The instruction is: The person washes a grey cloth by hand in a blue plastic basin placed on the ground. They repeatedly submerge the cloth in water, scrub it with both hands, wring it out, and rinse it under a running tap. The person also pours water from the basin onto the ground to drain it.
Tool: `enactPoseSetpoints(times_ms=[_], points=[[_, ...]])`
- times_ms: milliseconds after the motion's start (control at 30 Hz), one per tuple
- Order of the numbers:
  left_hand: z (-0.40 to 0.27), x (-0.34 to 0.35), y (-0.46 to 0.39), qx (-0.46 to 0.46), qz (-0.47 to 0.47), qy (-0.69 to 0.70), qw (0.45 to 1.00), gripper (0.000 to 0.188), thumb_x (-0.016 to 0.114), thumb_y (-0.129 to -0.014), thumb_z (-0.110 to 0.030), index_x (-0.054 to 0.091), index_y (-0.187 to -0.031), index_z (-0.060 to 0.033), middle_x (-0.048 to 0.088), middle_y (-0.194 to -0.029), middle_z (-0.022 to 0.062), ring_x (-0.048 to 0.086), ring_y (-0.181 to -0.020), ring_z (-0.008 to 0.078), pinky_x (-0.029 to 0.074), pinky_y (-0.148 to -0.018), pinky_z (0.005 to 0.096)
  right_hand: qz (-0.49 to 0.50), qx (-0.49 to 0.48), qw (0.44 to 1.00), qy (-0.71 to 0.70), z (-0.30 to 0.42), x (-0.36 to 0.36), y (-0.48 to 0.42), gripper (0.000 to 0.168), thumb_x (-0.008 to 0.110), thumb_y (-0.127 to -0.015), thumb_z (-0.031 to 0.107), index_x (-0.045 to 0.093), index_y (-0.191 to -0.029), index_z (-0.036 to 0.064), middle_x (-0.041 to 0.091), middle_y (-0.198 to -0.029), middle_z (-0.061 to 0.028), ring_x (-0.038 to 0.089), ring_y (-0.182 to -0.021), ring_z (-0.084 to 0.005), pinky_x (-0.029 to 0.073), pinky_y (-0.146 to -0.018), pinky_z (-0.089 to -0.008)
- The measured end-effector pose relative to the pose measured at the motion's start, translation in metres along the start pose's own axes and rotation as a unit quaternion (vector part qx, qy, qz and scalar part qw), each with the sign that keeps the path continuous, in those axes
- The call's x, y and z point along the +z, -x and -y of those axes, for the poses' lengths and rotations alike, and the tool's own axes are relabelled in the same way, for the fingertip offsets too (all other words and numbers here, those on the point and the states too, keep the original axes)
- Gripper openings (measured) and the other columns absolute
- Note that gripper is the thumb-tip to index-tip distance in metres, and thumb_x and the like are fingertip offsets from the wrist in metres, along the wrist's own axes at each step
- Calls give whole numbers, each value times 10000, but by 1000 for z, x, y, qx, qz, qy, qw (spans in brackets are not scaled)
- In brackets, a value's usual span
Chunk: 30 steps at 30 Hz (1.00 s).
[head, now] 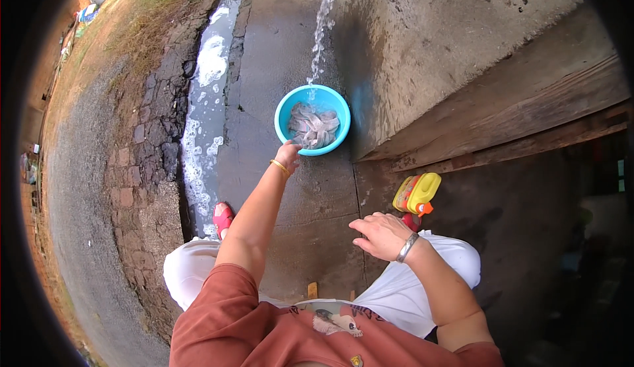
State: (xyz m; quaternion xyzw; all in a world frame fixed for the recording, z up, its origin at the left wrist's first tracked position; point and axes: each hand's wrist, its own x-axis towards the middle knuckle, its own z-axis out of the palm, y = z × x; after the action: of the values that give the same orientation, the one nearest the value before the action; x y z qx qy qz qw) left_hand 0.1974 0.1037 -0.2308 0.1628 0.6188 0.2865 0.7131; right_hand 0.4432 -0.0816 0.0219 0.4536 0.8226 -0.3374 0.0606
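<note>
A round turquoise plastic basin [346, 114] stands on wet concrete, with a greyish wet cloth [317, 128] lying in it. A stream of water [322, 35] falls into the basin from above. My left hand [289, 156] is at the basin's near left rim, its fingers touching or just beside it; whether they grip the rim is unclear. Over my right knee hangs my right hand [384, 235], holding nothing, its thumb and fingers apart. Just beyond that hand is a yellow plastic jug [425, 188] with an orange cap, beside my right foot.
Left of the basin runs a gutter [210, 89] of grey water with white foam, edged by broken stones. A raised concrete slab [446, 50] rises on the right. My left foot, in a red sandal [224, 220], is at the gutter's edge.
</note>
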Motion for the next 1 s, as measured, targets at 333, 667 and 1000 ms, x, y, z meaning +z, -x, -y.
enactPoseSetpoints(times_ms=[333, 667, 1000], points=[[-91, -13, 230, 182, 77, -61, 978, 552, 610, -853, -205, 414, -1362, -124, 528, -1279, 105, 431, -1236, 235, 313, -975, 433, 23, -8, 999, 22, 27, 17, -11, 261, 571, -874, 250, 592, -1050, 58, 638, -1018, -172, 598, -985, -341, 478, -853, -433], [-27, -92, 249, 145, 98, 182, 968, 208, 532, -899, -129, 590, -1055, -4, 654, -1000, 123, 641, -896, 228, 522, -843, 369, 127, 102, 986, 36, -4, 44, -20, 365, 573, -886, 257, 572, -1199, 70, 581, -1223, -151, 543, -1139, -304, 437, -959, -394], [-54, -53, 262, 163, 156, 192, 955, 178, 531, -894, -128, 596, -1011, -11, 659, -946, 115, 643, -853, 215, 527, -804, 340, 146, 97, 984, 34, -18, 60, -30, 382, 569, -891, 270, 563, -1209, 58, 587, -1208, -164, 542, -1134, -318, 433, -964, -395]])
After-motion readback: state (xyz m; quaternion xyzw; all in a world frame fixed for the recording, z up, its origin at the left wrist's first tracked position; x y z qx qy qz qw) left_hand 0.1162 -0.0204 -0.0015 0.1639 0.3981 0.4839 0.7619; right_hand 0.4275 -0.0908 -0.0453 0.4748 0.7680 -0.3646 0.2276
